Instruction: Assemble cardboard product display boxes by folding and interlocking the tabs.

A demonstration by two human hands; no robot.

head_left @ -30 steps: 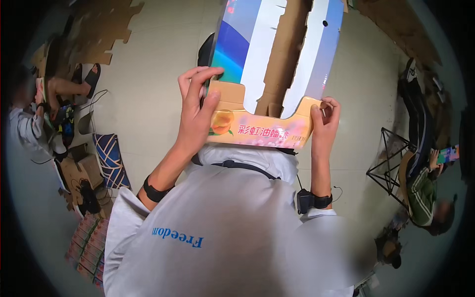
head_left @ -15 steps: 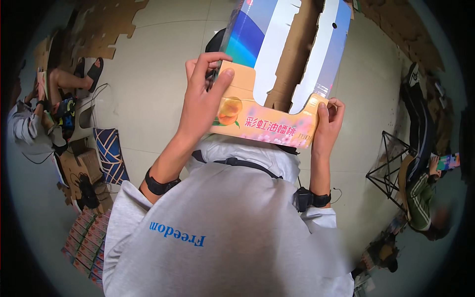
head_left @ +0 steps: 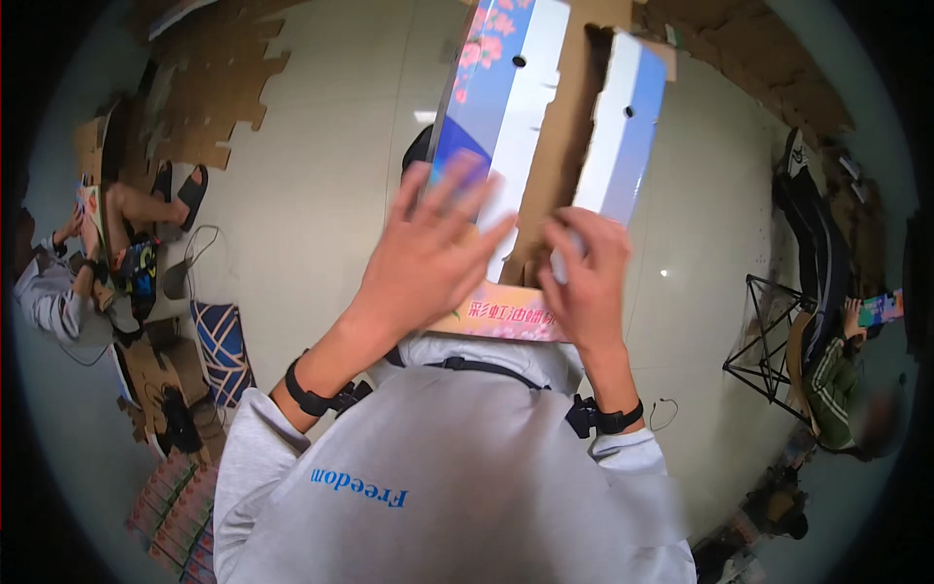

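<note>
Long cardboard box (head_left: 550,165) at upper centre of frame, beneath both our hands, peach-coloured end panel (head_left: 511,313) nearest us. Our left hand (head_left: 428,258) — blurred, fingers spread apart — over box's near left corner. Our right hand (head_left: 593,273) at near right corner, fingers curled; whether they pinch cardboard, we cannot tell. Left flap (head_left: 525,107), right flap (head_left: 623,127) run beyond our hands toward top edge.

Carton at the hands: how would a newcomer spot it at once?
Find the grey shirt filling the lower middle. Just above it, at the left hand and right hand, is a long carton gaping down its middle. Its blue, white and orange surfaces set it apart from the plain brown cardboard at upper left.
</note>
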